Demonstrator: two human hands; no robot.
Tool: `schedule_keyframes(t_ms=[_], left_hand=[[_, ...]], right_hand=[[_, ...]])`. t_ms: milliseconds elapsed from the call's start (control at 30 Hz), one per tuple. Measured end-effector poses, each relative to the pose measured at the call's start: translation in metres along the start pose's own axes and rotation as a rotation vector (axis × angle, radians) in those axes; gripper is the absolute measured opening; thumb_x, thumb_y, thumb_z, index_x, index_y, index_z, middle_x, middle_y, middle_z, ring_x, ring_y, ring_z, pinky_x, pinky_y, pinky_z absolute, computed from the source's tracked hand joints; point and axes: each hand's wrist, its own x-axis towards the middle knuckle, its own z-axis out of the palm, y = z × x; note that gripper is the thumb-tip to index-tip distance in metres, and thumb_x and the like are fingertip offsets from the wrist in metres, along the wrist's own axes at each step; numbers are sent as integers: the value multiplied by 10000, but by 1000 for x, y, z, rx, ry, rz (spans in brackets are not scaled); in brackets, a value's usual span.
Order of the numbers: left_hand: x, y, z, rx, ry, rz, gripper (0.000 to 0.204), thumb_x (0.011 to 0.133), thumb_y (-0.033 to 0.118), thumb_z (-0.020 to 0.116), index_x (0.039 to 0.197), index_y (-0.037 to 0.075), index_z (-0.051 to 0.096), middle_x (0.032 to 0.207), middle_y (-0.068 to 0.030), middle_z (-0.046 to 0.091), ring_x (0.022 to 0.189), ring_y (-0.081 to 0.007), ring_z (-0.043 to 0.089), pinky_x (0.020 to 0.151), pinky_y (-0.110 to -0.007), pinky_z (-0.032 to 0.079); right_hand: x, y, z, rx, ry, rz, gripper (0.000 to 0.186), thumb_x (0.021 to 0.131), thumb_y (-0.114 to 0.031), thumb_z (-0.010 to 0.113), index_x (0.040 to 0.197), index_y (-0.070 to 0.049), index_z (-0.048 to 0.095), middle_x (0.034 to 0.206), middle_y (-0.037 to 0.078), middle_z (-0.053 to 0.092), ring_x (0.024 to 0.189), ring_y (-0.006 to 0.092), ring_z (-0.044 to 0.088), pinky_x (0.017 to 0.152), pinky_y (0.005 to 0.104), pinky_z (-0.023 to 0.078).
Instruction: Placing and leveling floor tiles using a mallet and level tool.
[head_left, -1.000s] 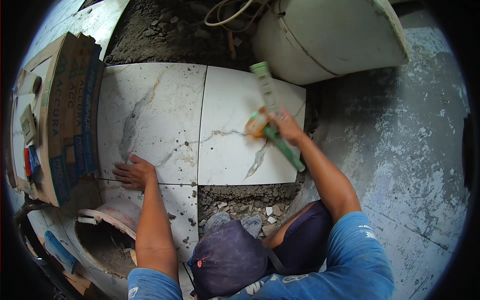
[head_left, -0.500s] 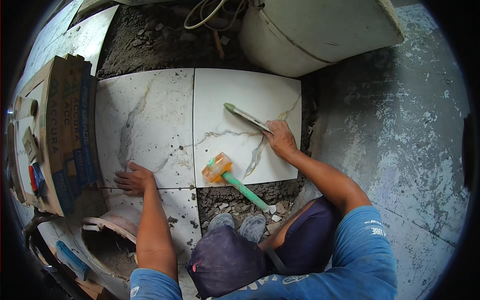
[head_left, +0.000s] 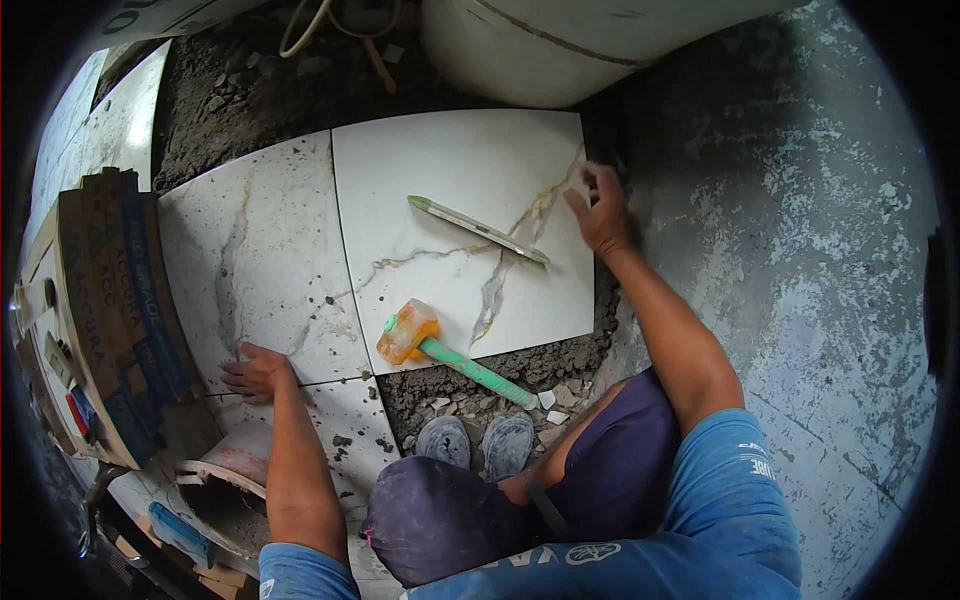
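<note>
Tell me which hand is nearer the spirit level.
Right. The right hand is just past the spirit level, at its right end; the left hand rests on the far-left tile.

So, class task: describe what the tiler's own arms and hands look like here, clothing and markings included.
Both forearms are bare, with blue short sleeves ending above the elbows. The right sleeve carries small white lettering near its hem. The left hand and right hand wear no gloves, and no watch or rings are visible.

A: Right hand [head_left: 603,208] is motion-blurred; fingertips are indistinct against the tile edge. The large white tub [head_left: 560,45] is cut off by the top edge.

B: The cardboard carton [head_left: 105,310] is clipped by the dark fisheye rim. The mallet [head_left: 440,350] handle end is lost among rubble.
</note>
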Motion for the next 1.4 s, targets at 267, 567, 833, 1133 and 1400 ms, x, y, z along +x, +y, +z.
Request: schedule_keyframes(t_ms=[267, 567, 833, 1133, 1400], left_hand=[[1, 3, -2, -74, -38, -36, 745, 970, 597, 325, 1509, 83, 286, 1567, -160, 269, 1461, -304, 224, 1162, -534, 173], [-7, -16, -23, -344, 177, 397, 608, 1027, 398, 362, 1504, 33, 270, 1529, -235, 309, 1441, -355, 250, 1165, -499, 169], [-153, 91, -207, -1351, -625, 1107, 904, 986, 621, 195, 1504, -90, -12, 1577, -303, -44, 1481, -409, -16, 1197, -462, 8], [-38, 142, -195, -1733, -807, 499, 859, 1000, 608, 176, 1516, -54, -9, 1609, -216, 0, 1491, -306, 44, 1205, -382, 80], [-163, 70, -192, -1694, -1391, 498, 764, 1021, 454, 244, 1522, -4, -105, 1597, -228, 39, 1475, -311, 105, 1197, -379, 103]], right_hand=[[-22, -65, 40, -297, -431, -316, 545, 829, -460, 700, 1184, -64, 580, 1101, 131, 604, 1085, 326, 576, 896, 426, 483], [-5, -173, 47, 1360, -740, 447, 547, 1002, -199, 543, 1490, -108, 311, 1004, 81, 606, 803, 111, 586, 762, 265, 510], [-63, -244, 76, 1279, -662, 321, 615, 1006, -173, 537, 1518, -16, 234, 1378, 121, 502, 1215, 155, 501, 1033, 284, 408], [-133, -270, 62, 689, -714, -50, 642, 983, -214, 550, 1509, 5, 253, 1446, 224, 455, 1354, 264, 419, 1120, 318, 298], [-48, -266, 91, 490, -270, -196, 627, 956, -280, 552, 1481, -17, 333, 1279, 283, 575, 1196, 365, 577, 1006, 384, 437]])
